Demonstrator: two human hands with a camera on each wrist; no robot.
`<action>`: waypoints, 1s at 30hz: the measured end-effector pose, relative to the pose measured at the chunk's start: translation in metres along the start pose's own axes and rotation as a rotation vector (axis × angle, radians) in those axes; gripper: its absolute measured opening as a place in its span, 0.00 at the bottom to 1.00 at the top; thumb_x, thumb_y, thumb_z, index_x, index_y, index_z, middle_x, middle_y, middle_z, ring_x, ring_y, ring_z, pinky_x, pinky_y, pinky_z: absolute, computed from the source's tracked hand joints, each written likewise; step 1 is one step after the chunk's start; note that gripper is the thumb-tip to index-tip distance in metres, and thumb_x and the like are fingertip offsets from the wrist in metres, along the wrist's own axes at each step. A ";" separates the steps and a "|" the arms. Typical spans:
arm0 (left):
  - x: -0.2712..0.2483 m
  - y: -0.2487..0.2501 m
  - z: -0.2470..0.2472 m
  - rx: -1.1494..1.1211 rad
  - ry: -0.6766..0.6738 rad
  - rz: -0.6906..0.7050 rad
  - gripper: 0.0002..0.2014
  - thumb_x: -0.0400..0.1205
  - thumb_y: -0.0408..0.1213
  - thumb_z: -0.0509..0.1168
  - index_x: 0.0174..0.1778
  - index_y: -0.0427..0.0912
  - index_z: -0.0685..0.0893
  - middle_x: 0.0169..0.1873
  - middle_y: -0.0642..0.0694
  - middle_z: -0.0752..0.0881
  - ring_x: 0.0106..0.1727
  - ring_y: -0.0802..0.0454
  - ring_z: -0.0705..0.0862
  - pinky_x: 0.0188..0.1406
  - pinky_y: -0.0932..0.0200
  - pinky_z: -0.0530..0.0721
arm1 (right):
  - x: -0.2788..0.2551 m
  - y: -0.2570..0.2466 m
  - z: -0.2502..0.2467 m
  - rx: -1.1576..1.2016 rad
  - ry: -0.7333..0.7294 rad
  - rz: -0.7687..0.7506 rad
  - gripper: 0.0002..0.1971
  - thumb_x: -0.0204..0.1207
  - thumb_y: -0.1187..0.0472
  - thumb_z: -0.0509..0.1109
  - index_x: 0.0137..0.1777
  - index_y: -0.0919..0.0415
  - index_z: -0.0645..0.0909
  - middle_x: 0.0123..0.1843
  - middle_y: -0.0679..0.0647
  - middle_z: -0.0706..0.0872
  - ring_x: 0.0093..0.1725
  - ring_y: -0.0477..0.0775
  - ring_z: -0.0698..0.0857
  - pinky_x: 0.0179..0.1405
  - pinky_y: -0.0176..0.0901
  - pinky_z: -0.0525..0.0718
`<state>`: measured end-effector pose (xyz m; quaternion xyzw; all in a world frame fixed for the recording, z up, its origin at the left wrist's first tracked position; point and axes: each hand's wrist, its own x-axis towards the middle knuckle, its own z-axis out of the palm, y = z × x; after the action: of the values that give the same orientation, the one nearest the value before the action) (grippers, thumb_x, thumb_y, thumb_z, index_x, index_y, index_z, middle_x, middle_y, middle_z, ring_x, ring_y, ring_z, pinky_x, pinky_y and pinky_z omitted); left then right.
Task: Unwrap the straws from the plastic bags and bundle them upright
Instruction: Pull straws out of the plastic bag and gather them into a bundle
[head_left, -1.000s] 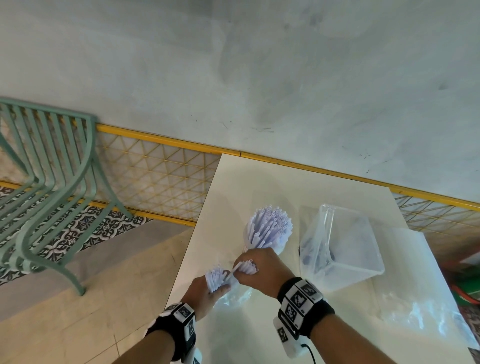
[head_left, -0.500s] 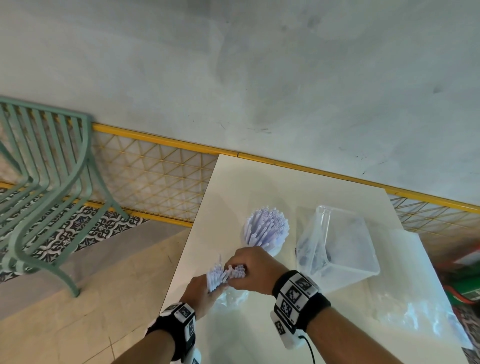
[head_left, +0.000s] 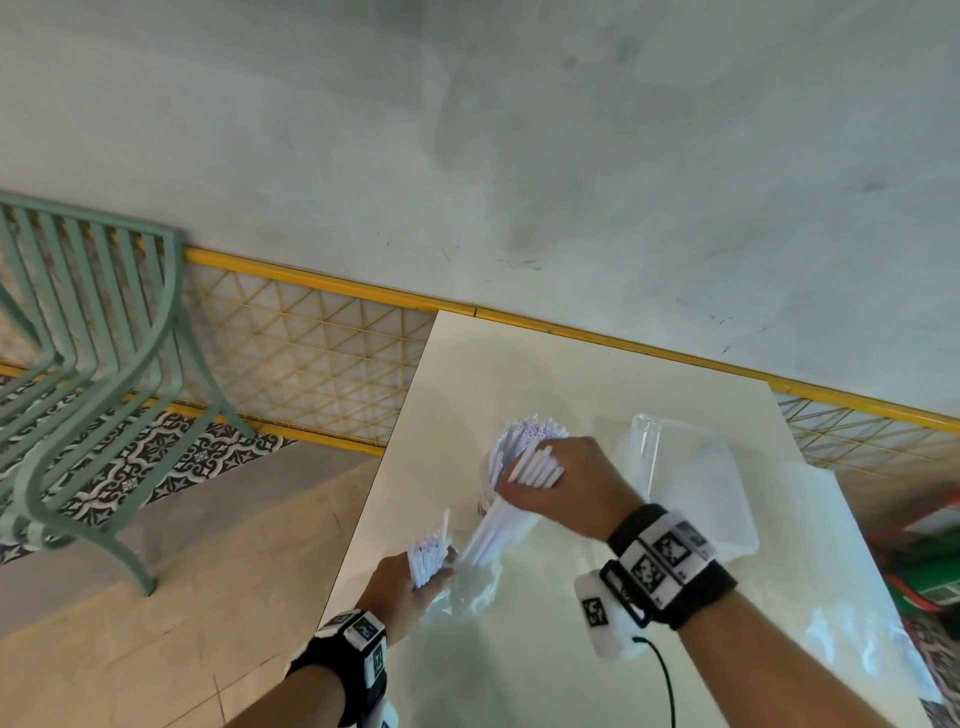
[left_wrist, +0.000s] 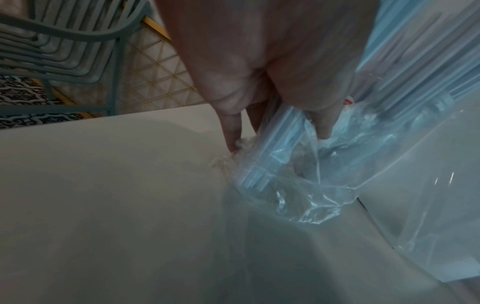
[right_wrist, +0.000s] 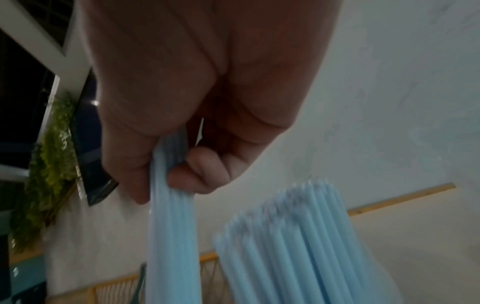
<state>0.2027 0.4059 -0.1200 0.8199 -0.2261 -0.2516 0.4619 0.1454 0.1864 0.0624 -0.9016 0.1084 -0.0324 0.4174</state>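
My left hand (head_left: 415, 584) grips a clear plastic bag (left_wrist: 285, 181) near the table's left edge, with a few white straws (head_left: 429, 556) still standing in it. My right hand (head_left: 540, 475) is curled round a handful of white straws (right_wrist: 171, 216), held slanted with their lower ends just above the bag's mouth. Right behind that hand stands the upright bundle of straws (head_left: 535, 432), also seen close in the right wrist view (right_wrist: 288, 236). What holds the bundle up is hidden by my hand.
A clear plastic box (head_left: 696, 488) sits to the right of the bundle on the white table (head_left: 519, 374). Crumpled clear plastic bags (head_left: 852, 597) lie at the table's right side. A green metal chair (head_left: 93, 364) stands on the floor to the left.
My right hand has drawn a handful of straws out of the bag and lifted it up and away, toward the upright bundle. The left hand stays low on the bag.
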 end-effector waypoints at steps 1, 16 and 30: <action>0.000 0.001 0.000 -0.012 0.002 0.005 0.29 0.67 0.67 0.60 0.55 0.54 0.89 0.49 0.55 0.91 0.51 0.59 0.89 0.56 0.57 0.85 | 0.003 -0.004 -0.011 -0.011 0.019 0.006 0.16 0.67 0.55 0.84 0.29 0.62 0.81 0.22 0.47 0.81 0.21 0.39 0.77 0.24 0.32 0.74; 0.000 -0.006 -0.001 0.051 0.011 0.064 0.10 0.73 0.58 0.66 0.43 0.84 0.80 0.42 0.74 0.86 0.48 0.68 0.86 0.52 0.69 0.82 | 0.042 0.018 -0.023 -0.147 0.023 0.042 0.17 0.66 0.52 0.84 0.52 0.55 0.86 0.47 0.50 0.86 0.40 0.34 0.83 0.44 0.32 0.83; 0.003 -0.010 0.001 0.075 -0.015 -0.052 0.32 0.67 0.69 0.60 0.54 0.49 0.88 0.45 0.52 0.90 0.46 0.56 0.88 0.51 0.50 0.85 | 0.011 0.031 0.023 -0.609 0.125 -0.366 0.33 0.83 0.39 0.56 0.84 0.53 0.61 0.86 0.45 0.60 0.85 0.43 0.55 0.81 0.50 0.61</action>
<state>0.2061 0.4081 -0.1293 0.8403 -0.2176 -0.2609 0.4225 0.1541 0.1815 0.0234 -0.9854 -0.0248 -0.1280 0.1092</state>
